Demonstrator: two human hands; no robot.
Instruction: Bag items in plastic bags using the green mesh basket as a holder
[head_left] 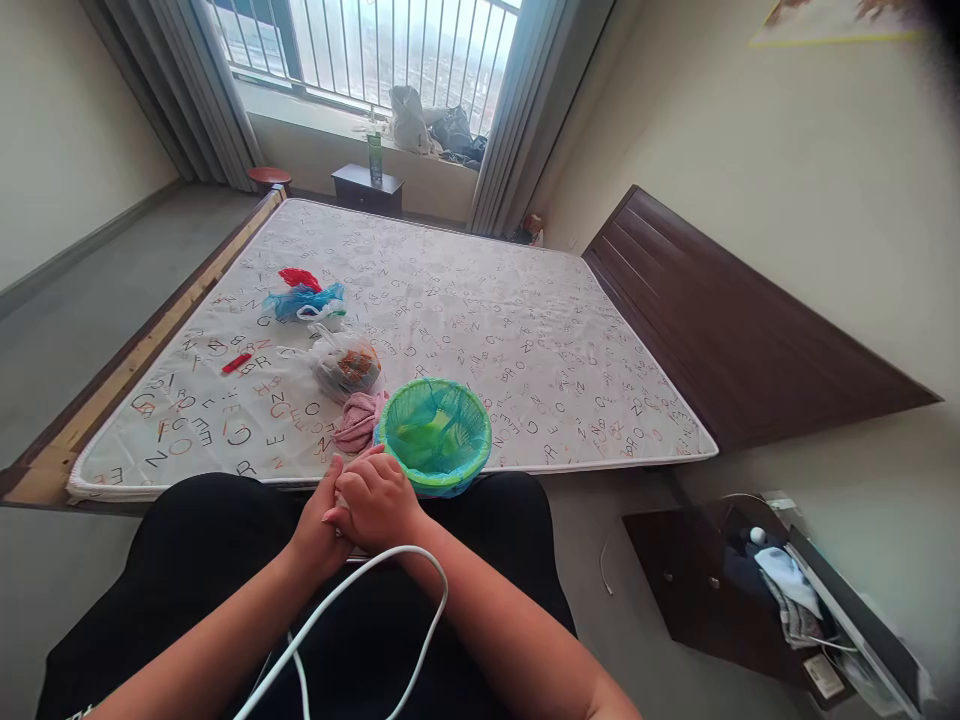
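Note:
In front of my lap my left hand [322, 525] and my right hand [381, 498] are clasped together. The right fingers lie closed over the left hand, and the space between the palms is hidden. Just beyond them stands a green basket [486, 440] lined with a thin blue-green bag. A crumpled pink cloth [358, 422] lies against the basket's left side, close to my fingertips. Behind the cloth sits a clear plastic bag [343, 365] with something inside that I cannot make out. A white cable [431, 570] loops across my forearms.
The bare mattress [510, 330] carries a blue plastic bag [304, 300], a red bag [298, 277] and a small red object [236, 363]. A dark headboard [735, 320] rises at right. A cluttered bedside cabinet [690, 590] stands lower right, a small table [366, 190] by the window.

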